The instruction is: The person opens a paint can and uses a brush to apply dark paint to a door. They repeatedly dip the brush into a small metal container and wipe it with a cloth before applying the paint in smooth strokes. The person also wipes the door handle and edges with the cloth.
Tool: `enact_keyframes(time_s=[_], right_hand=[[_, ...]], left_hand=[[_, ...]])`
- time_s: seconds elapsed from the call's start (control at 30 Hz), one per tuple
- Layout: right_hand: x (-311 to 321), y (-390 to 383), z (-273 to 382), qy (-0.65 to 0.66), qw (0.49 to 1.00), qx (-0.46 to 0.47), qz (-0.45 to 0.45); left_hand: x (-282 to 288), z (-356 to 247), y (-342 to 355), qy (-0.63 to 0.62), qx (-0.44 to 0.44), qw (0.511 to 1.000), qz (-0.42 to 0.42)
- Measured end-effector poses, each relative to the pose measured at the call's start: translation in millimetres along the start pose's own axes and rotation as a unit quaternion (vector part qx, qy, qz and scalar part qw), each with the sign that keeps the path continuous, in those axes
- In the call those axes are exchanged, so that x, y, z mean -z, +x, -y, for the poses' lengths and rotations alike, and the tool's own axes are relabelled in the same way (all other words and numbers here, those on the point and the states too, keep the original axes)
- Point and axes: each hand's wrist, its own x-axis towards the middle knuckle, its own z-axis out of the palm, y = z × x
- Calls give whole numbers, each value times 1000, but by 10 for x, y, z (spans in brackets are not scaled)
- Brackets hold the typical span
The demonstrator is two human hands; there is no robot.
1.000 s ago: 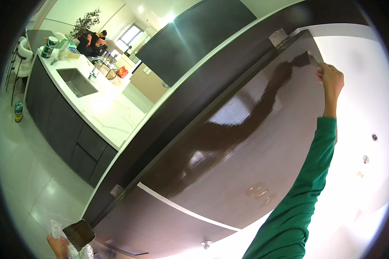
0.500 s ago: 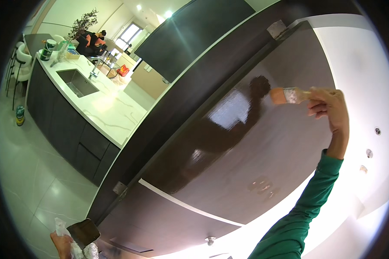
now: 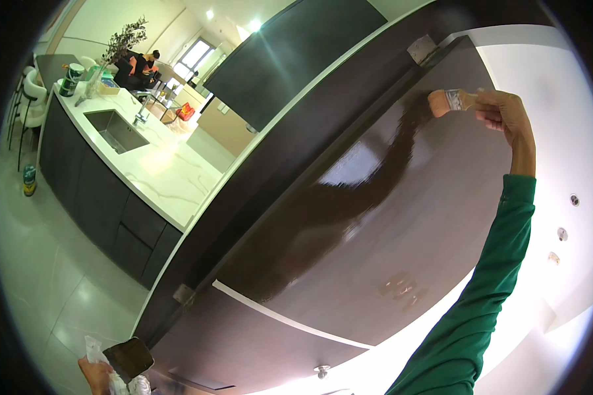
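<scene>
Glossy brown coating (image 3: pixel 383 174) bands the panel (image 3: pixel 402 250) down-left of the right hand (image 3: pixel 506 113), which grips a brush (image 3: pixel 451 101); the duller stretch nearer the green sleeve (image 3: pixel 474 296) looks uncoated. The left hand (image 3: pixel 96 375) holds a dark container (image 3: pixel 129 359).

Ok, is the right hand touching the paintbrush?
Touching. The head view shows the right hand gripping the paintbrush by its handle.

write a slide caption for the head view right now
Right hand holds a paintbrush beside a glossy dark streak on a brown panel; left hand holds a square-mouthed container.
</scene>
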Motion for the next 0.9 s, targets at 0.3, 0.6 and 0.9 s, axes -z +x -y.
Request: enact_keyframes(time_s=[0.3,0.6,0.9], right_hand=[[229,561,-85,60,992,37,-109],[206,1122,-219,75,958,75,-265],[165,1142,-186,9,930,104,-353]], left_hand=[[-58,551,181,74,-167,967,-176],[-6,42,25,-20,10,999,-29],[-23,472,94,-52,-5,988,-142]])
